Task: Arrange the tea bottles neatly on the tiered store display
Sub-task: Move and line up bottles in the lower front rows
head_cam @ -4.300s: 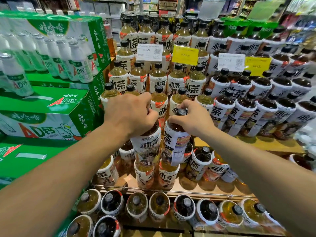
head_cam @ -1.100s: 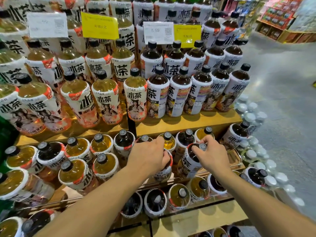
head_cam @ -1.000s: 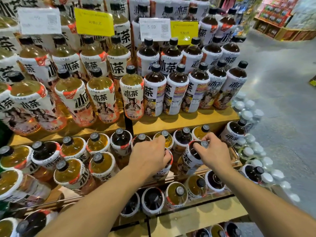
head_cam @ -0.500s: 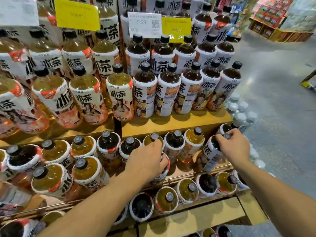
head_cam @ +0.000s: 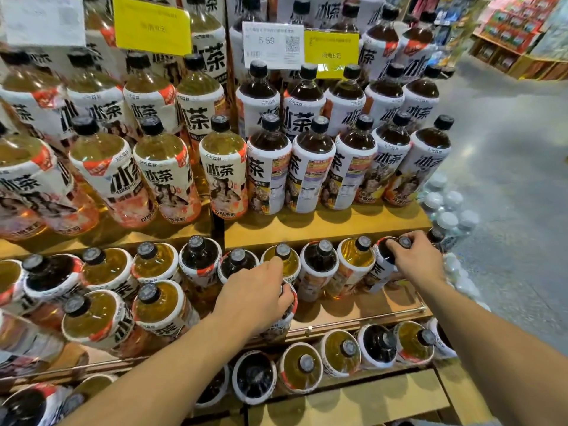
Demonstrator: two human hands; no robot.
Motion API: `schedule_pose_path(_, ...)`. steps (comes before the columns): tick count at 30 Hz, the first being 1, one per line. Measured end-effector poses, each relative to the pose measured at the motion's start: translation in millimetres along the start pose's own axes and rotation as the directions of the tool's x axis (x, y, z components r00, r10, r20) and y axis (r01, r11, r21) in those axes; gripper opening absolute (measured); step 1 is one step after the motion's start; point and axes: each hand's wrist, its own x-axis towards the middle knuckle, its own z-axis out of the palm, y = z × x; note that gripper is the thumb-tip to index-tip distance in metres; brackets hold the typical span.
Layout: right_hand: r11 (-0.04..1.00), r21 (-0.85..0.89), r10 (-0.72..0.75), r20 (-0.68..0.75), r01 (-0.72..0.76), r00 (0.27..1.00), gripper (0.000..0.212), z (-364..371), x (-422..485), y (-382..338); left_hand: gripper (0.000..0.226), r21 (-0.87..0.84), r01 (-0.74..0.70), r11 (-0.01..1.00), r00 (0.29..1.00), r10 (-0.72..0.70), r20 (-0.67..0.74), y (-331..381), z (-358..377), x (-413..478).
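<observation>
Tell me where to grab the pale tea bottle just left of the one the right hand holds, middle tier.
Take the pale tea bottle by its cap and neck, from straight above. It stands upright with a dark bottle close on one side and the held bottle in the right hand on the other, so probably only its top is free.

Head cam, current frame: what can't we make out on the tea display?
All in the head view:
1. covered bottle: the left hand wraps its top, so its cap and tea colour are hidden.
2. dark bottle: the right hand hides part of its cap and label.
3. white price card: blurred and cut by the top edge, so it is unreadable.
4. bottom-left bottles: blurred and cut by the frame edge.
</observation>
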Motion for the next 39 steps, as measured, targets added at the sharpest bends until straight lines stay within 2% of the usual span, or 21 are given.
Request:
schedule_pose_path(6,0.988,-0.074,-0.13,0.042,0.133,0.991,0.042,0.2,5.8,-2.4,0.022,-0.018,0.014,1.0,1.0,-0.014,0.009,-4.6,-1.5,0.2)
schedule_pose_path(9,0.926,-0.319,-0.187,0.071,0.2,0.98,0.051,-6.2,0.8,-5.9,0.022,-0.019,0.017,1.0,1.0,-0.017,0.004,-4.7,-5.3,-1.2)
schedule_pose_path(11,0.81,-0.522,-0.295,0.033,0.268,0.955,0.047,-8.6,-8.5,-15.1,0.022,-0.012,0.019,1.0,1.0,-0.019,-0.002,-4.2,-8.5,-1.8)
schedule_pose_path(12,0.762,-0.565,-0.347,0.058,0.317,0.936,0.043,-7.8,-13.0,-22.5,0.022,-0.011,0.02,1.0,1.0,-0.02,-0.006,-3.9,-10.3,-2.3)
schedule_pose_path(14,0.746,-0.526,-0.356,0.202,0.408,0.912,0.036,-1.5,-18.7,-34.7,0.021,-0.013,0.021,1.0,1.0,-0.021,-0.019,-3.9,-14.2,-3.9)
schedule_pose_path(16,0.791,-0.444,-0.296,0.325,0.421,0.898,0.043,1.4,-20.6,-39.4,0.021,-0.021,0.022,1.0,0.999,-0.022,-0.035,-5.3,-18.0,-6.2)
schedule_pose_path(19,0.81,-0.372,-0.3,0.4,0.453,0.866,0.056,-4.1,-22.2,-40.8,0.02,-0.024,0.032,0.999,0.998,-0.033,-0.057,-9.1,-22.8,-9.9)
schedule_pose_path(21,0.808,-0.334,-0.328,0.43,0.486,0.841,0.045,-2.8,-27.4,-44.8,0.021,-0.025,0.041,0.999,0.998,-0.043,-0.054,-11.2,-24.7,-11.9)
schedule_pose_path(23,0.834,-0.293,-0.338,0.396,0.466,0.854,0.033,3.6,-29.5,-48.6,0.021,-0.026,0.05,0.998,0.998,-0.051,-0.044,-12.2,-25.6,-15.0)
schedule_pose_path(25,0.855,-0.278,-0.336,0.345,0.438,0.876,0.035,8.4,-29.1,-48.8,0.021,-0.02,0.057,0.998,0.997,-0.058,-0.043,-13.3,-27.1,-19.7)
schedule_pose_path(29,0.841,-0.303,-0.367,0.291,0.449,0.884,0.031,7.3,-35.6,-40.6,0.02,-0.04,0.075,0.996,0.995,-0.077,-0.059,-18.2,-30.0,-31.2)
schedule_pose_path(34,0.819,-0.377,-0.412,0.139,0.433,0.9,0.026,-30.6,-65.4,-45.8,0.019,-0.073,0.053,0.996,0.996,-0.058,-0.072,-23.0,-32.4,-41.2)
schedule_pose_path(39,0.793,-0.336,-0.53,0.031,0.508,0.847,0.027,-86.5,-107.9,-82.3,0.018,-0.093,0.05,0.994,0.993,-0.059,-0.102,-21.7,-34.5,-48.4)
